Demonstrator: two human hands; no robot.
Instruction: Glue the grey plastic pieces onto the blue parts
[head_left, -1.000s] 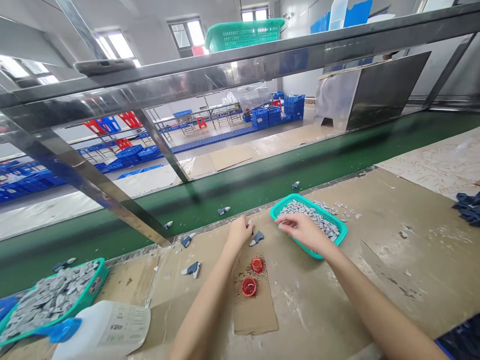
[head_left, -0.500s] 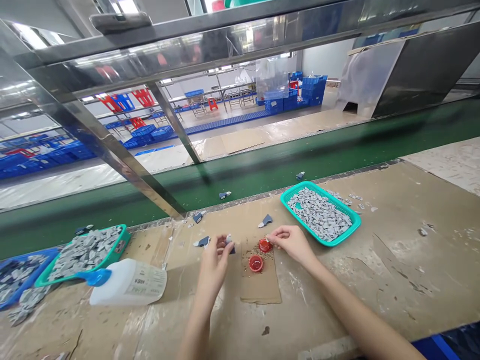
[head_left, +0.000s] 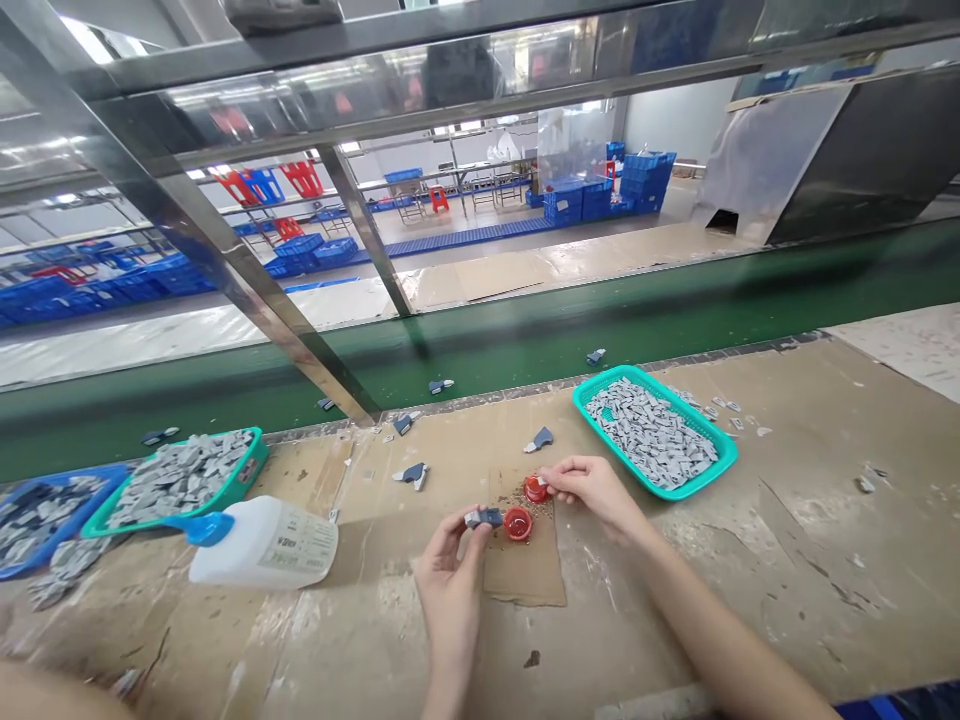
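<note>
Left hand (head_left: 450, 578) pinches a blue part (head_left: 484, 517), right hand (head_left: 594, 488) a chip (head_left: 541, 482) at the far red cap (head_left: 534, 491).

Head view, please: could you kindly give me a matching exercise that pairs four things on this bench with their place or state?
Things:
1 white bottle
2 dark piece
3 far red cap
4 right basket

Places or states:
A full of grey pieces
B lying on its side
C pinched in the left hand
D at the fingertips of the right hand

Pairs: 1-B, 2-C, 3-D, 4-A.
</note>
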